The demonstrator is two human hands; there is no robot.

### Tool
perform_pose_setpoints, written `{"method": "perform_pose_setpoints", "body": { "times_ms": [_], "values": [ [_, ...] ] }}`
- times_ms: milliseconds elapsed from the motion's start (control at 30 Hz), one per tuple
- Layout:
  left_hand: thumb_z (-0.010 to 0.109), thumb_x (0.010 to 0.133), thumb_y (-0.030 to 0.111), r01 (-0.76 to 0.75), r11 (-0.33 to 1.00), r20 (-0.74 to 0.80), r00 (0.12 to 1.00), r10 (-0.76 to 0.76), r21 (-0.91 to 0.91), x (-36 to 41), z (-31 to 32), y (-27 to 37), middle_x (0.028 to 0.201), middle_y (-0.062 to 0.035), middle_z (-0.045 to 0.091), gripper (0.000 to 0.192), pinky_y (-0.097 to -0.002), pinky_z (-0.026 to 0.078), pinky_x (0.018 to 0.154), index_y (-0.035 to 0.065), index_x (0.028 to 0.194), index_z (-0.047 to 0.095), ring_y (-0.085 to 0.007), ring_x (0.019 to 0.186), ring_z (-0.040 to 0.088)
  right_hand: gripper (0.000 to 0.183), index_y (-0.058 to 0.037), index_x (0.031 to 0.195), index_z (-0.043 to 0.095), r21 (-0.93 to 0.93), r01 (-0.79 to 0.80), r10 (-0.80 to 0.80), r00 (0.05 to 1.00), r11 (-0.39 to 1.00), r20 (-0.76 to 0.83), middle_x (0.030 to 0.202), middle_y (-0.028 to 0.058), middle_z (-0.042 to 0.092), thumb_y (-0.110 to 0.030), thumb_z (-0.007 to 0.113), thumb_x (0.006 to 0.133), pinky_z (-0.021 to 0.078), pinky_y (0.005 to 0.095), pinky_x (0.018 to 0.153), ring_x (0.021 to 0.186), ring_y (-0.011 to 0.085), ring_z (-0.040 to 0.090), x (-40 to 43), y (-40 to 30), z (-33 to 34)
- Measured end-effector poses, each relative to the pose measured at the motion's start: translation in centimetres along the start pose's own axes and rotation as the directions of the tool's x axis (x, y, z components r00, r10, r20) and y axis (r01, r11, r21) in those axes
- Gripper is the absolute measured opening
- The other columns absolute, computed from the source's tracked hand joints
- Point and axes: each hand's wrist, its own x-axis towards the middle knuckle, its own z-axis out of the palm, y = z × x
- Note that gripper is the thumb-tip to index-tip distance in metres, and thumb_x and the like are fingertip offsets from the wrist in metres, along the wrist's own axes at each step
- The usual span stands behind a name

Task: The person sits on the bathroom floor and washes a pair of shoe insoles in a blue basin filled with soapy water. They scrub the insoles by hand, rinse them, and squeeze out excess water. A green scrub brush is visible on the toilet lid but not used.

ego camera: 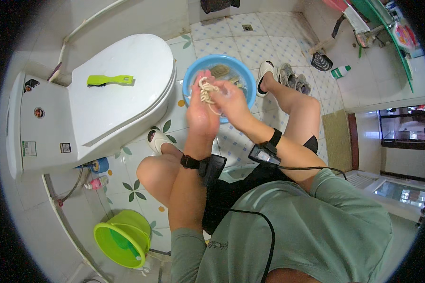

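My left hand (202, 118) is palm up over a blue plastic basin (247, 69), with a bunched cream cord (206, 89), probably a shoelace, lying across its palm and fingers. From the right, my right hand (233, 100) presses its fingers onto the same bunch. A loose end of the cord hangs down beside the left palm. Both hands look wet, with some suds on the right one. Inside the basin, a khaki item (220, 71) lies in cloudy water. Paler pieces in there are partly hidden by my right hand.
On the closed toilet lid (127, 53) rests a lime-green brush (110, 80). A lime-green bucket (122, 240) stands at lower left. Grey shoes (294, 78) and a green-and-white bottle (340, 72) are beyond my right foot. A glass shelf (393, 39) juts out at upper right.
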Motion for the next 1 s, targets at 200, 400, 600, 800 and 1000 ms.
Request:
{"method": "perform_pose_setpoints", "body": {
  "times_ms": [200,400,600,800,1000],
  "values": [
    [0.033,0.101,0.030,0.021,0.998,0.030,0.999,-0.023,0.052,-0.2,0.2,-0.4,0.141,-0.0104,0.037,0.050,-0.0366,0.031,0.106,0.0015,0.142,0.026,-0.0208,0.126,0.040,0.025,0.0003,0.101,0.059,0.268,-0.096,0.120,0.990,0.959,-0.073,0.087,0.0073,0.065,-0.021,0.056,0.089,0.0475,0.0292,0.074,0.080,0.0145,0.060,2.5,-1.0,-0.7],
    [0.034,0.100,0.028,0.046,0.996,-0.117,0.992,-0.038,0.073,-0.9,1.6,-0.1,0.136,-0.0119,0.043,0.046,-0.0397,0.031,0.107,0.0041,0.139,0.031,-0.0252,0.126,0.041,0.023,-0.0023,0.097,0.060,-0.156,-0.025,0.019,0.999,0.987,-0.038,0.087,0.0070,0.063,-0.023,0.055,0.089,0.0459,0.0284,0.065,0.074,0.0159,0.058,2.1,-1.3,0.2],
    [0.033,0.100,0.032,0.047,0.999,-0.202,0.978,-0.050,-0.020,-0.8,2.7,1.2,0.135,-0.0130,0.044,0.044,-0.0425,0.035,0.104,0.0089,0.138,0.036,-0.0258,0.124,0.043,0.024,0.0015,0.089,0.058,-0.334,0.331,-0.303,0.944,0.883,0.133,0.090,0.0241,0.061,-0.021,0.055,0.082,0.0458,0.0468,0.074,0.086,0.0427,0.057,-1.4,-2.6,0.7],
    [0.032,0.100,0.033,0.181,0.981,-0.024,0.983,-0.183,-0.075,-0.6,-0.2,-1.3,0.134,-0.0085,0.046,0.044,-0.0373,0.038,0.101,0.0128,0.140,0.032,-0.0236,0.122,0.045,0.032,0.0025,0.103,0.055,-0.552,0.409,-0.438,0.895,0.727,0.087,0.104,0.0234,0.058,-0.023,0.056,0.083,0.0424,0.0456,0.084,0.100,0.0402,0.054,1.5,-1.6,0.8],
    [0.032,0.100,0.038,0.094,0.994,-0.008,0.996,-0.094,0.051,-1.6,1.0,-1.8,0.139,-0.0066,0.040,0.049,-0.0370,0.033,0.105,0.0135,0.142,0.028,-0.0219,0.126,0.040,0.043,-0.0024,0.130,0.046,-0.199,0.107,-0.115,0.993,0.974,-0.028,0.134,0.0230,0.045,-0.018,0.048,0.090,0.0310,0.0426,0.105,0.129,0.0367,0.038,3.0,1.0,1.0]
  ]
}}
